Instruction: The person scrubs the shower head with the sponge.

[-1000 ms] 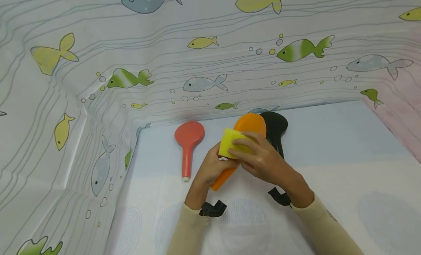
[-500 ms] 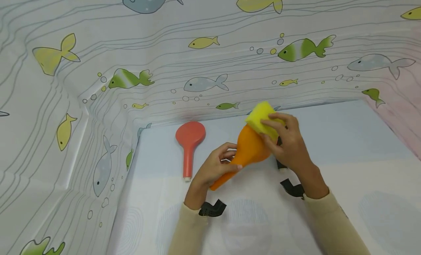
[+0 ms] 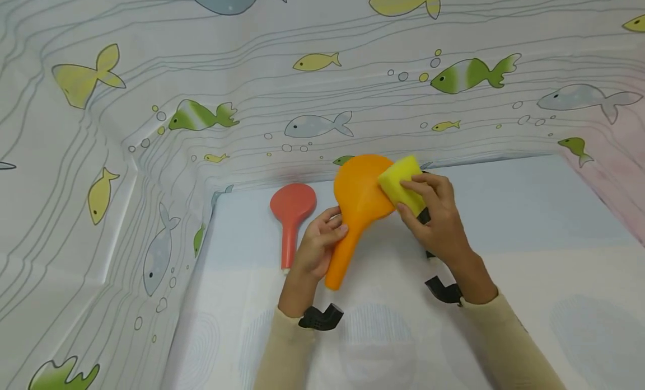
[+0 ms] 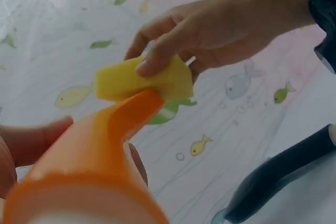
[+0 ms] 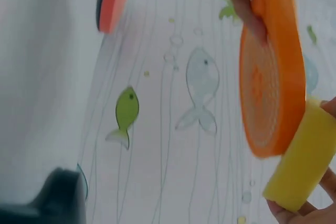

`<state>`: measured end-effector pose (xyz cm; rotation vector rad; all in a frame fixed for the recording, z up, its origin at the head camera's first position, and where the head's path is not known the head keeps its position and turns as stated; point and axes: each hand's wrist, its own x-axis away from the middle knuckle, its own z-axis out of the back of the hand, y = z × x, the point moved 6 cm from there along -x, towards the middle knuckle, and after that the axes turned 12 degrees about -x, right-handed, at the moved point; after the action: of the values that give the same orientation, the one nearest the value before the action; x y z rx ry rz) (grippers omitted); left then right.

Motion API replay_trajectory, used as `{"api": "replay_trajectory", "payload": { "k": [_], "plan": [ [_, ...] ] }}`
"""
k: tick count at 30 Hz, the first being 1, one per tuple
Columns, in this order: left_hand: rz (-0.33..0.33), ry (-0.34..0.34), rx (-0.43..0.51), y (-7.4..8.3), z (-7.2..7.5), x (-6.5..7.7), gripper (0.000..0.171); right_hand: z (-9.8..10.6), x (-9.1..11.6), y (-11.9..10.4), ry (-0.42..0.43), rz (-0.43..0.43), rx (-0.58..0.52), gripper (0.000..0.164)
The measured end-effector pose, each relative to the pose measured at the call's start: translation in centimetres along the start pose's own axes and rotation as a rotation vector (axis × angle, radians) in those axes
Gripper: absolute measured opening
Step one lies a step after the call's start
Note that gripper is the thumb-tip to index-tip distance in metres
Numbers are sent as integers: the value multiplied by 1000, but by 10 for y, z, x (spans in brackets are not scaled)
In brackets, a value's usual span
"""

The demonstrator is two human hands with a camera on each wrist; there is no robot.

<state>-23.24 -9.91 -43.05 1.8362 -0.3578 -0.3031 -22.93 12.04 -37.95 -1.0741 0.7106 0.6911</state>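
Note:
My left hand [image 3: 318, 242] grips an orange handheld shower head [image 3: 364, 183] around its neck, thumb lying on the near side. The round head points up and away, and the handle slants down toward me. A yellow sponge [image 3: 400, 183] is pinched in my right hand [image 3: 443, 222], fingers on one side and thumb on the other. It meets the right edge of the orange head. From the right wrist, the sponge [image 4: 136, 80] is seen along the rim, and the head's flat face [image 5: 260, 95] shows a faint round pattern.
A red shower head [image 3: 292, 205] lies on the table left of my hands, handle toward me. Mostly hidden behind my right hand is a black one [image 4: 278, 177]. A fish-printed sheet [image 3: 262, 88] covers the walls behind and at left.
The sponge has gone from over the neck to the head's right edge. The orange shower head has swung left and stands more upright, as my left hand turned with it.

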Motion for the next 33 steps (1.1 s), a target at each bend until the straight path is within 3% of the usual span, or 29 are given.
{"api": "replay_trajectory", "payload": {
  "k": [7, 11, 15, 19, 26, 30, 33],
  "plan": [
    [14, 45, 167, 0, 0, -1, 35, -29, 6, -29, -12, 152, 28, 37],
    [9, 46, 220, 1, 0, 0, 35, -49, 9, -43, -166, 194, -26, 31],
    [6, 49, 224, 1, 5, 2, 31, -63, 15, -55, -356, 202, -171, 30],
    [-19, 0, 204, 2, 7, 3, 34, -65, 18, -62, -426, 276, -236, 29],
    [-8, -36, 225, 0, 2, 2, 31, -57, 15, -53, -306, 366, -75, 23],
    [29, -47, 230, -3, -5, 1, 34, -44, 12, -45, -160, 392, 56, 22],
    [35, -90, 235, -4, -10, 1, 32, -29, 7, -39, -14, 398, 90, 17]
  ]
}}
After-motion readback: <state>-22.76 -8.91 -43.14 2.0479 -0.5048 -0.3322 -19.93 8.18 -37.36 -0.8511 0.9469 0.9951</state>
